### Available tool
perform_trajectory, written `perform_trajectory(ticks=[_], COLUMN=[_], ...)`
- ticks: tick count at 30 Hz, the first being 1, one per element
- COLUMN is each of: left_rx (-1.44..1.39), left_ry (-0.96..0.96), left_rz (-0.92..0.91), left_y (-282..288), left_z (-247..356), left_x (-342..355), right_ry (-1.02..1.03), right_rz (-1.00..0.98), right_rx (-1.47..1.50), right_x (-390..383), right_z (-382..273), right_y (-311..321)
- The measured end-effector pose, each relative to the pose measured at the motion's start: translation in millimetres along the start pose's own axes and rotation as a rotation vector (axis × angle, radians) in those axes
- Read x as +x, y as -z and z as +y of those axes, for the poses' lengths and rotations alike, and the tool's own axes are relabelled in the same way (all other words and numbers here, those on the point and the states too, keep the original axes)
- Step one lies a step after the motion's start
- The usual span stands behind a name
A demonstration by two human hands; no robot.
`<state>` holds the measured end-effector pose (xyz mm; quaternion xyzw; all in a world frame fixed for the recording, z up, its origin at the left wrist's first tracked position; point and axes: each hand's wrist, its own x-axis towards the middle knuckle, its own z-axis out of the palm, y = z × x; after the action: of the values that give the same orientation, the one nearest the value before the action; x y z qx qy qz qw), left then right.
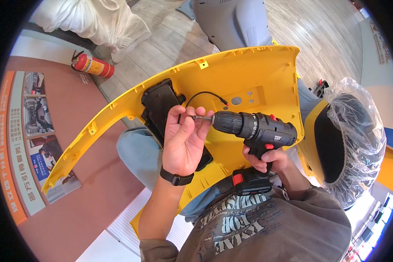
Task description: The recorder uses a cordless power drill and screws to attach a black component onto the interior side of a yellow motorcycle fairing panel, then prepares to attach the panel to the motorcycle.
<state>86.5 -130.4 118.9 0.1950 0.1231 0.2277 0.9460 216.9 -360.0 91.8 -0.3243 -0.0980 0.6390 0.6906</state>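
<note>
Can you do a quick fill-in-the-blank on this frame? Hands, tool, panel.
1. The right hand grips the handle of a black cordless ____.
2. The left hand pinches the bit at the tip of the drill, and on its wrist sits a black ____.
3. The large plastic panel across the person's lap is coloured ____.
4. On the floor at upper left lies a red fire ____.

Missing words: drill; band; yellow; extinguisher

Bare left hand [182,142] with a black strap at the wrist, bare right hand [263,158], grey-brown printed top with pale lettering, light blue jeans
</note>
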Motion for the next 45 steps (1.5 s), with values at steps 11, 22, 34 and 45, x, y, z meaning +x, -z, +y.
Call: perform_trajectory(ticks=[11, 22, 34, 45], left_rx=[0.031, 0.075, 0.377, 0.282], left_ry=[-0.008, -0.056, -0.191, -0.175], left_rz=[0.03, 0.048, 0.077, 0.025], left_y=[-0.9, -4.4, -14.3, -18.7], left_z=[2.6, 0.9, 0.6, 1.4], left_x=[2.2, 1.7, -0.3, 0.1], right_ry=[0.019, 0.02, 0.008, 0.029], right_rz=[-0.037, -0.054, -0.056, 0.0], right_rx=[0.024, 0.026, 0.021, 0.022], right_x=[2.1, 2.9, 1.7, 2.9], right_z=[0.4, 2.0, 1.3, 3.1], right_y=[-0.5, 1.4, 0.2, -3.8])
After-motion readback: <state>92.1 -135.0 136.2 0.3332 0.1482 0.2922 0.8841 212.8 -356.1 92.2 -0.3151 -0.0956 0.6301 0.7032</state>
